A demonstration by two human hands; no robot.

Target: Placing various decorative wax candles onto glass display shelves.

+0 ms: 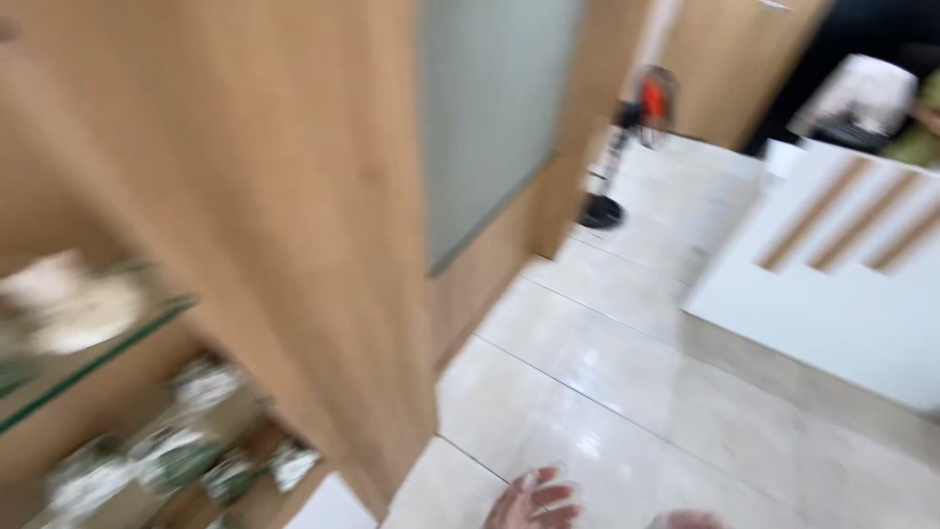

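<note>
At six o'clock, the person's left hand shows spread, empty fingers above the glossy cream floor tiles. The right hand barely enters at five o'clock; whether its fingers are spread or curled cannot be told. The tall light-wood cabinet door stands near, at ten o'clock. Blurred green-and-white dishes sit on shelves at eight o'clock. Judging by the blur, fast movement could knock a hand against the door.
</note>
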